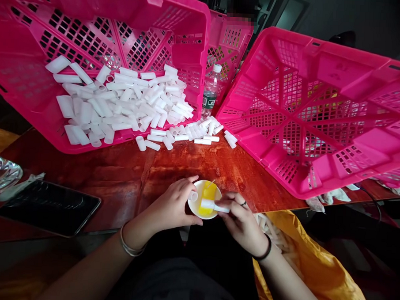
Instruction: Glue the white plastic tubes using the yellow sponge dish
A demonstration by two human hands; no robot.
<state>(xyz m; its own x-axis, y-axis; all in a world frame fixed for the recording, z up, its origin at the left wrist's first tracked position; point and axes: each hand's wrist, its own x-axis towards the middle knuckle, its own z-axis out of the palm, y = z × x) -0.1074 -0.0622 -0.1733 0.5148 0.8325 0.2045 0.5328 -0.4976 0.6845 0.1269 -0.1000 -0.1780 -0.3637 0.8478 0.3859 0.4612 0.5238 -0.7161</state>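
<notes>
My left hand (171, 204) is at the left side of a small white bowl (190, 209), with its thumb along the near rim. A short hollow white tube (193, 196) is held against its fingers, open end facing the bowl. Inside the bowl lies something bright yellow (209, 191), and a thin stick leans there. From the right, my right hand (245, 220) closes on a white tube (208, 204) that reaches over the bowl; a narrower white piece joins it near the fingertips. Part of the grip is hidden by the fingers.
A pink crate (204, 44) on its side spills many white tubes (122, 98) onto the wooden table (126, 177). Another pink crate (301, 190) tilts at right. A bottle (209, 90) stands between them. A phone (48, 207) lies left; a yellow sack (315, 248) hangs right.
</notes>
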